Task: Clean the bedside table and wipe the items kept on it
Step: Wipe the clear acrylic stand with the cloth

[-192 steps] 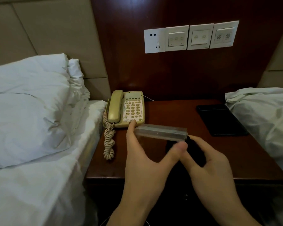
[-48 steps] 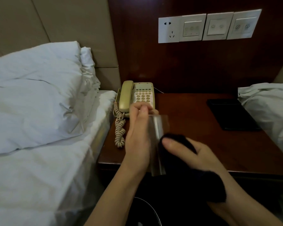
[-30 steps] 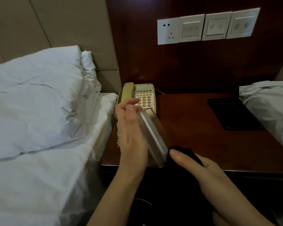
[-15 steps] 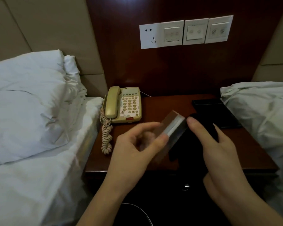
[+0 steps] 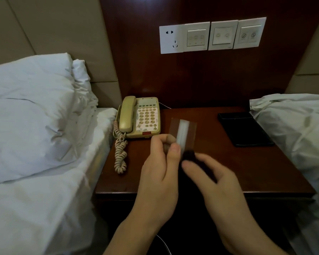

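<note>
My left hand (image 5: 159, 168) pinches the near end of a clear acrylic stand (image 5: 183, 134) and holds it upright above the dark wooden bedside table (image 5: 256, 162). My right hand (image 5: 215, 183) grips a black cloth (image 5: 189, 156) against the stand's lower end; most of the cloth is hidden under the hand. A beige corded telephone (image 5: 140, 117) sits at the table's back left, its coiled cord (image 5: 120, 153) trailing along the left edge. At the back right of the table lies a flat black tray (image 5: 244, 128).
A bed with white pillows (image 5: 31, 111) borders the table on the left, and white bedding (image 5: 298, 129) overhangs it on the right. A socket and switch panels (image 5: 212, 36) are on the wooden wall panel behind.
The left hand has turned the acrylic stand from tilted to more upright. The right hand has brought the black cloth in against the stand's lower end.
</note>
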`<act>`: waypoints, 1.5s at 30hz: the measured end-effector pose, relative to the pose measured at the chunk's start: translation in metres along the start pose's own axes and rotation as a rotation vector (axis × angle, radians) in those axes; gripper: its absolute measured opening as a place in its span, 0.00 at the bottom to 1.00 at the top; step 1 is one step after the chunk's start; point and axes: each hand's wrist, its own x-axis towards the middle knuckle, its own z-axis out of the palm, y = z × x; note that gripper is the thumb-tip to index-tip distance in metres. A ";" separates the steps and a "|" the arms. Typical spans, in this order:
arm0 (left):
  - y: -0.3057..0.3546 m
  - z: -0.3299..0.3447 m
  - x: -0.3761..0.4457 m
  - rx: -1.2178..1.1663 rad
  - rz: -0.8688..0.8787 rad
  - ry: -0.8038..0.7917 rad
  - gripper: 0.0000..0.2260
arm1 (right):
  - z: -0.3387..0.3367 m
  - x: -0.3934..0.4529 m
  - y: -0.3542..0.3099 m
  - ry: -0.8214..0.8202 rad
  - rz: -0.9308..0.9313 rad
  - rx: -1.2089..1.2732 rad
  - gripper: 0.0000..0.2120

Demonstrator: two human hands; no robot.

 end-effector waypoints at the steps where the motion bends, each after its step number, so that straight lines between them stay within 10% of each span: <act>1: 0.000 -0.001 0.001 0.000 0.002 -0.005 0.06 | 0.003 -0.003 0.003 -0.007 0.020 0.033 0.07; 25: 0.003 0.004 0.010 -0.087 -0.012 -0.177 0.05 | -0.024 0.016 -0.018 0.185 -0.192 -0.079 0.09; 31: 0.001 -0.003 0.011 -0.069 -0.161 -0.216 0.08 | -0.039 0.018 -0.021 0.069 -0.119 -0.043 0.05; 38: -0.007 0.011 0.015 -0.601 -0.907 -0.019 0.34 | -0.041 0.016 -0.014 0.090 -0.069 0.088 0.06; 45: -0.007 0.011 0.025 -0.663 -0.687 0.027 0.23 | -0.049 0.022 -0.013 0.151 -0.007 0.127 0.10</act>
